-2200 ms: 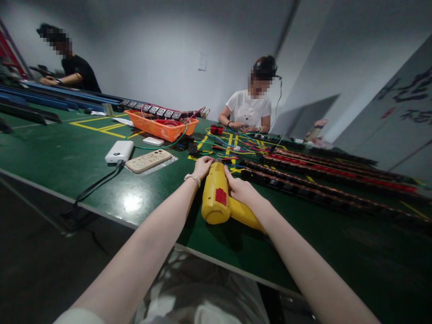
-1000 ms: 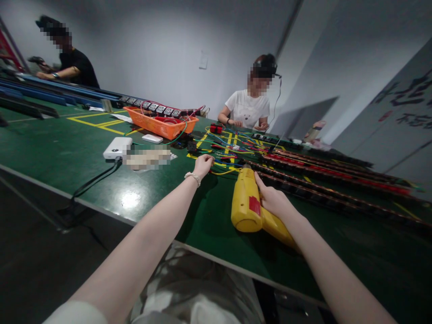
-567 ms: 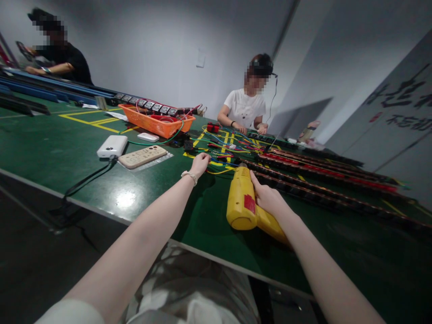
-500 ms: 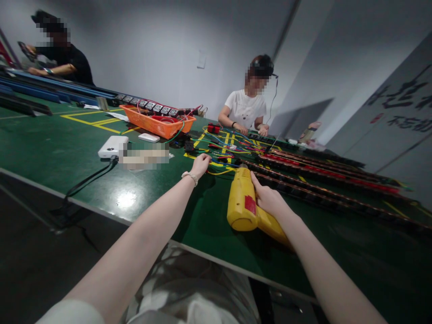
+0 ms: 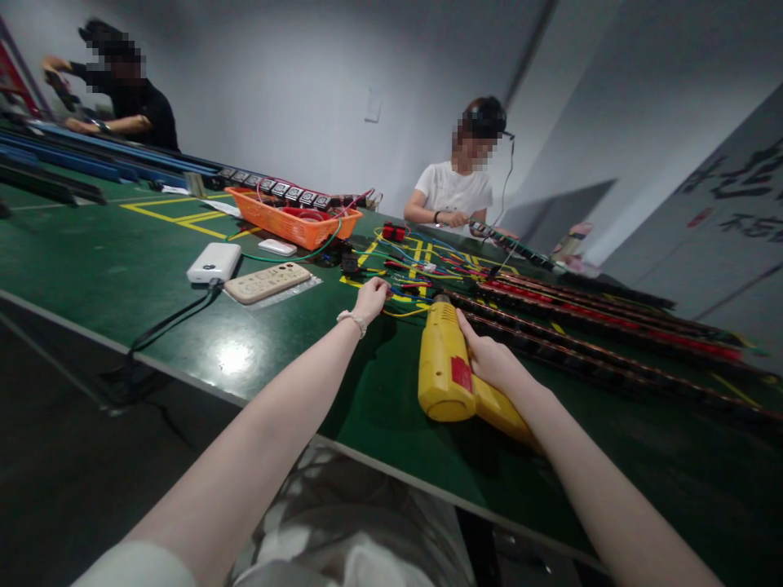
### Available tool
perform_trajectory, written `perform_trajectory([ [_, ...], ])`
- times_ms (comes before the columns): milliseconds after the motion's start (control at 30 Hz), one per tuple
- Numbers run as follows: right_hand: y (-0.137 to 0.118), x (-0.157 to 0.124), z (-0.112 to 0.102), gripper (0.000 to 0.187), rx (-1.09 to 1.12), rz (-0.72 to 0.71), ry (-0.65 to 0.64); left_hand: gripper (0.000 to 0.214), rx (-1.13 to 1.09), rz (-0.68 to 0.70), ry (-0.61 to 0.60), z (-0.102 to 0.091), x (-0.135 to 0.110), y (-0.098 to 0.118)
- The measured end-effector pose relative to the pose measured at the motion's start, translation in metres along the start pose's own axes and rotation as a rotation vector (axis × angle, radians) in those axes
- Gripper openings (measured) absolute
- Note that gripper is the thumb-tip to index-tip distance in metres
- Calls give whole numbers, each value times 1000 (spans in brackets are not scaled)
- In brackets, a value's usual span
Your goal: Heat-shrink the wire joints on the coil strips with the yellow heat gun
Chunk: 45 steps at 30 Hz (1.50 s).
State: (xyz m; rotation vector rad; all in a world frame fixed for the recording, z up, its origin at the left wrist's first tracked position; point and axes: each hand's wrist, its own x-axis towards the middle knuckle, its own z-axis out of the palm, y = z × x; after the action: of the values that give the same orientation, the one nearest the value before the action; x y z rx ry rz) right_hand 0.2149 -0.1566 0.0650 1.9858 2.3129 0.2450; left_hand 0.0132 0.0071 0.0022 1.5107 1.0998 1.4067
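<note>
My right hand [image 5: 493, 363] is wrapped round the grip of a yellow heat gun [image 5: 445, 364] with a red label, its nozzle pointing away toward a tangle of coloured wires [image 5: 422, 273]. My left hand [image 5: 370, 298], a bead bracelet on its wrist, is closed in a pinch on wires at the near edge of that tangle, a yellow wire [image 5: 409, 311] running out from under it. Both hands hover just above the green table [image 5: 122, 277].
Long black strips with red and copper parts [image 5: 587, 326] stretch to the right. An orange basket [image 5: 292, 226], a white power bank [image 5: 214, 263] and a beige remote [image 5: 267, 283] sit left. A person in white [image 5: 456, 193] works opposite; another in black [image 5: 131, 106] far left.
The heat gun has shifted right, away from my left hand, which now pinches the wires. The person in white has lifted a strip. The view has drifted slightly.
</note>
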Motion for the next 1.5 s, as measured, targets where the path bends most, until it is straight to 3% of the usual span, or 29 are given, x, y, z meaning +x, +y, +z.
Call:
perform_trajectory([
  [800,-60,43,-4,82,14,-237,93,16,124,60,40,-7,1,3],
  [1100,-49,36,-1,86,0,-249,93,18,145,86,49,-6,0,-1],
  [1300,-27,20,-1,83,-34,-137,32,19,50,54,40,-3,0,-2],
  [1500,-2,4,4,81,-24,-60,56,17,32,36,35,-3,-1,-1],
])
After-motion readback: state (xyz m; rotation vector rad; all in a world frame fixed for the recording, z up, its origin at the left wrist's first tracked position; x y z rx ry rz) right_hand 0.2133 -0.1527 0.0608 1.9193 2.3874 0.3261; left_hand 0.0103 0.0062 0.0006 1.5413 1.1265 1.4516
